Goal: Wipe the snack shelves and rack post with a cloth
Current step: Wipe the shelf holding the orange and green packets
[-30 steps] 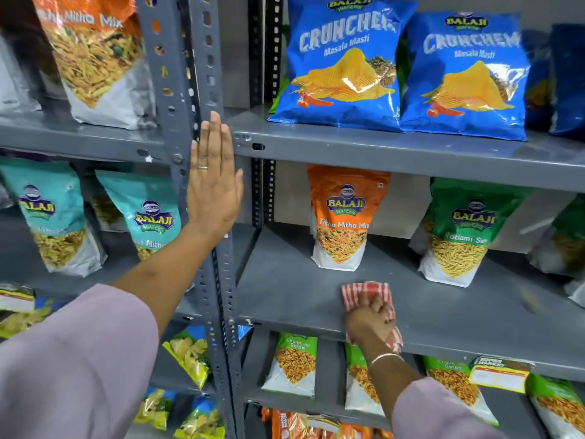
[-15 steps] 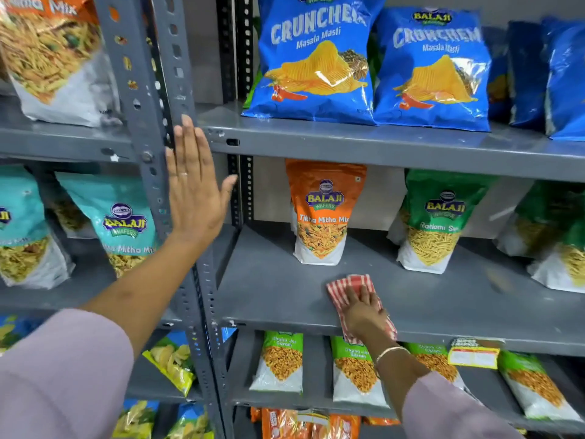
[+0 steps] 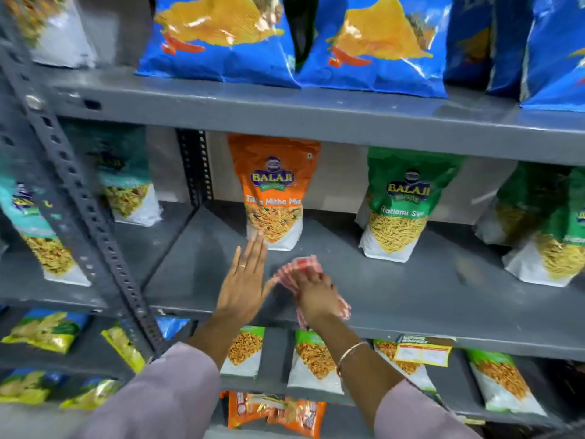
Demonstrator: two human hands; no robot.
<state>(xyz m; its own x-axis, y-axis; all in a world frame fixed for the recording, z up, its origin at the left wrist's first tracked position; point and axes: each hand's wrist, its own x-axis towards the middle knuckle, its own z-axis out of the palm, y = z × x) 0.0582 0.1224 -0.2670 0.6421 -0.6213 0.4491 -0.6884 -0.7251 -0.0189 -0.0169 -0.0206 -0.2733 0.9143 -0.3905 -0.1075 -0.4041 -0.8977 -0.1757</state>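
A red-and-white checked cloth [image 3: 299, 267] lies bunched on the grey middle shelf [image 3: 395, 289], near its front edge. My right hand [image 3: 313, 296] presses down on the cloth and grips it. My left hand [image 3: 243, 280] is flat with fingers together and straight, held over the shelf just left of the cloth, fingertips near the base of an orange Balaji pouch [image 3: 273, 191]. The perforated grey rack post [image 3: 79, 201] runs diagonally at the left, apart from both hands.
A green Balaji pouch [image 3: 400, 201] and more green pouches [image 3: 544, 223] stand on the same shelf to the right. Blue chip bags [image 3: 373, 42] fill the shelf above. Small pouches and a yellow price tag [image 3: 424, 350] sit below. Teal pouches [image 3: 126, 185] stand left of the post.
My left hand has left the rack post and come down to the right, beside the cloth. The camera has moved closer and rightward. My right hand stays on the cloth.
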